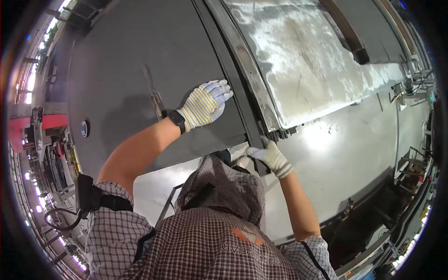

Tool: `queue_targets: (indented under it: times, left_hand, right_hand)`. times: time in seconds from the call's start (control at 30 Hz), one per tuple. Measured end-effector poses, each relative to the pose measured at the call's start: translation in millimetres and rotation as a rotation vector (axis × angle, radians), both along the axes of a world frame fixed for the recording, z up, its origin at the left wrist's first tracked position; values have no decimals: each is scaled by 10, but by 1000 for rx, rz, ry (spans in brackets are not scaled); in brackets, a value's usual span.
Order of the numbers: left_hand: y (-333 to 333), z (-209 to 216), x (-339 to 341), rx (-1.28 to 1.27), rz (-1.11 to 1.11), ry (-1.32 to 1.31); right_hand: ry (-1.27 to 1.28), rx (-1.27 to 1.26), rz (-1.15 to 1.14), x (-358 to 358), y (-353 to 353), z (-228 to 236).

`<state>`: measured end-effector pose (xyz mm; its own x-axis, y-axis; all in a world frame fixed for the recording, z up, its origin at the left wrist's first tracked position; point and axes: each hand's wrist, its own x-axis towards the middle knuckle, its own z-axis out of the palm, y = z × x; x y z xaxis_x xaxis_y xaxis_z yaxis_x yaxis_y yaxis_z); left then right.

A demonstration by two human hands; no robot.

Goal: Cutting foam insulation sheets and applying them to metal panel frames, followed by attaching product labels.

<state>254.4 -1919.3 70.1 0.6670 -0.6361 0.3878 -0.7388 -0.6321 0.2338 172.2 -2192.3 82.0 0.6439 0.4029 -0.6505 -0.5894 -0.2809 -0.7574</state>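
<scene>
My left hand (206, 104), in a striped, pale-fingered work glove, lies flat on a large dark grey board (121, 42), close to its right edge. My right hand (270, 157), gloved the same way, is closed around the near end of a long dark strip (240, 100) that runs along that edge. Its thumb points left across the strip; some fingers are hidden. Left of my left hand, a narrow metal tool (156, 99) with a worn surface rests on the board; its exact kind is unclear.
To the right of the strip lies a whitish, scuffed metal plate (298, 65), with a brown bar (347, 32) on top. A round disc (84, 128) sits near the board's left edge. A pale floor (336, 130) shows below; racks and equipment (413, 163) stand at right.
</scene>
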Motion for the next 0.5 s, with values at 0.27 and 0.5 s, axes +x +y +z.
queue_targets:
  times: [0.27, 0.5]
  left_hand:
    - [-33, 52, 16, 23, -5, -26]
    - [-58, 301, -61, -39, 59, 44]
  right_hand:
    - [-65, 98, -67, -1020, -650, -571]
    - [-135, -29, -26, -1454, -858, -567]
